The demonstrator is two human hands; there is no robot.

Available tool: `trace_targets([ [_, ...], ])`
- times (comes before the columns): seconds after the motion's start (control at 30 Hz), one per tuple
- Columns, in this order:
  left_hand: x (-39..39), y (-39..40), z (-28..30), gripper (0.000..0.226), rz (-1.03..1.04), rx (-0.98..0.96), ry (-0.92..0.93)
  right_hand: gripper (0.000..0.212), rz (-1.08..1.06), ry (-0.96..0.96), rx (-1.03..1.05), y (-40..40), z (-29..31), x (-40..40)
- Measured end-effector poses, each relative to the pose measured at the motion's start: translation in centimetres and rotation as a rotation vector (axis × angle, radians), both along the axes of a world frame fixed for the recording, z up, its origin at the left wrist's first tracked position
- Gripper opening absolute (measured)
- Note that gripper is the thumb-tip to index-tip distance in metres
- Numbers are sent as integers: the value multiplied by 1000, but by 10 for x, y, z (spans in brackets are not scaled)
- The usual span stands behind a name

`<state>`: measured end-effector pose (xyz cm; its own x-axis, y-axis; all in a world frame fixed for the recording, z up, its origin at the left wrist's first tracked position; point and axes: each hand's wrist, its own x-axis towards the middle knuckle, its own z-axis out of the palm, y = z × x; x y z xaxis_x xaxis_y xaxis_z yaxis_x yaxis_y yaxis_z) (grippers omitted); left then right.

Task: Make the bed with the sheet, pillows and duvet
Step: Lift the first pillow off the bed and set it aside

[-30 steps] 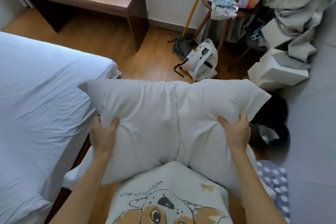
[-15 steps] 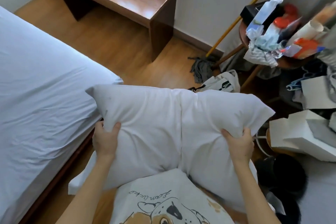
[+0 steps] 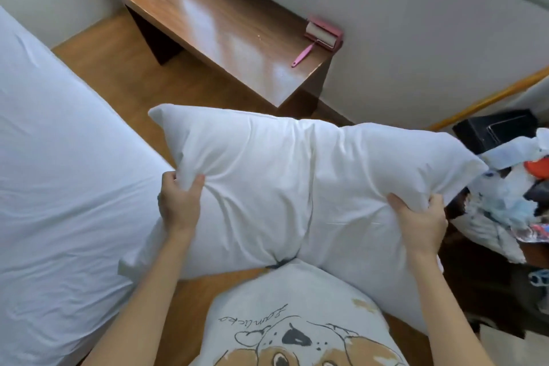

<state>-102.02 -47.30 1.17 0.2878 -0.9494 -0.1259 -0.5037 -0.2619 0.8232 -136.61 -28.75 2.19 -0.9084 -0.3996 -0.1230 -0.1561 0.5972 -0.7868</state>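
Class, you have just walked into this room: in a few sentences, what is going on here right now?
A person is making a bed. Both hands hold a white pillow up in front of the body: the left hand pinches its left edge, the right hand grips its right end. The bed, to the left, already wears a white sheet, and no pillow or duvet shows on the visible part. A pink lint roller lies on the wooden desk behind.

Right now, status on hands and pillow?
Left hand and right hand both grip the pillow, held up off the floor. Sheet on bed, to the left. Desk beyond the pillow; nothing between pillow and bed.
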Motion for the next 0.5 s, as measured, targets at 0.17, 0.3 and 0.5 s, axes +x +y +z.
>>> trace_targets([
  [0.17, -24, -106, -15, 35, 130, 42, -20, 48, 149, -53, 18, -163, -21, -39],
  [0.3, -45, -181, -19, 34, 304, 57, -27, 50, 313, -99, 6, -312, -21, -64],
  [0.5, -33, -269, 6, 33, 565, 15, -43, 42, 562, -107, 53, -498, 7, -65],
])
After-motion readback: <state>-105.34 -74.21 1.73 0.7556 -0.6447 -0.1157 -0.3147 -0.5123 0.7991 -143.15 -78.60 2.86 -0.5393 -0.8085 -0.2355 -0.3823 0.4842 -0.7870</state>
